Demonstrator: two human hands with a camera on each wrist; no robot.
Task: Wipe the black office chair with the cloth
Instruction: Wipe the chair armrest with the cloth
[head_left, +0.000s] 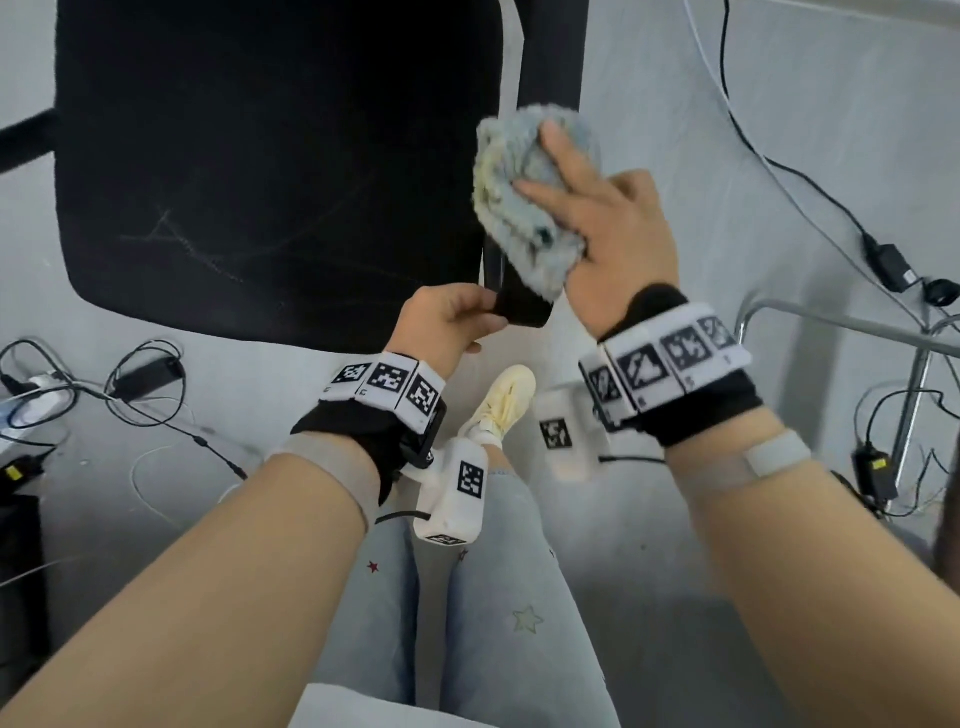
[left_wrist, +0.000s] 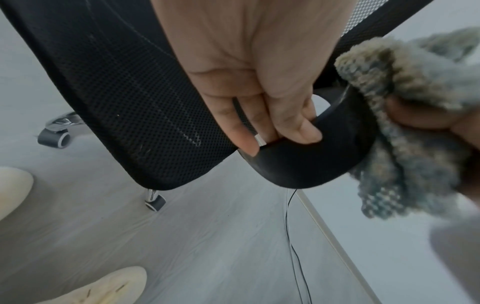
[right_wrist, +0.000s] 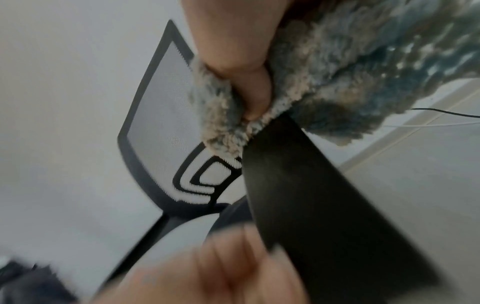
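The black office chair shows its mesh seat (head_left: 260, 156) at upper left and its backrest (right_wrist: 166, 123) in the right wrist view. My left hand (head_left: 483, 322) grips the front end of the right armrest (left_wrist: 298, 160), fingers (left_wrist: 306, 131) curled over its rim. My right hand (head_left: 561, 197) holds the fluffy grey-blue cloth (head_left: 530, 208) wrapped over the armrest (right_wrist: 311, 205) just beyond the left hand. The fingers lie on top of the cloth (right_wrist: 350, 72) and the thumb (right_wrist: 254, 92) presses in from below. The cloth (left_wrist: 402, 123) hides the armrest's middle.
Cables and power adapters (head_left: 150, 369) lie on the grey floor at left, and more cables (head_left: 893, 265) at right beside a metal frame (head_left: 831, 322). Chair casters (left_wrist: 155, 202) stand under the seat. My legs and a cream shoe (head_left: 504, 400) are below the hands.
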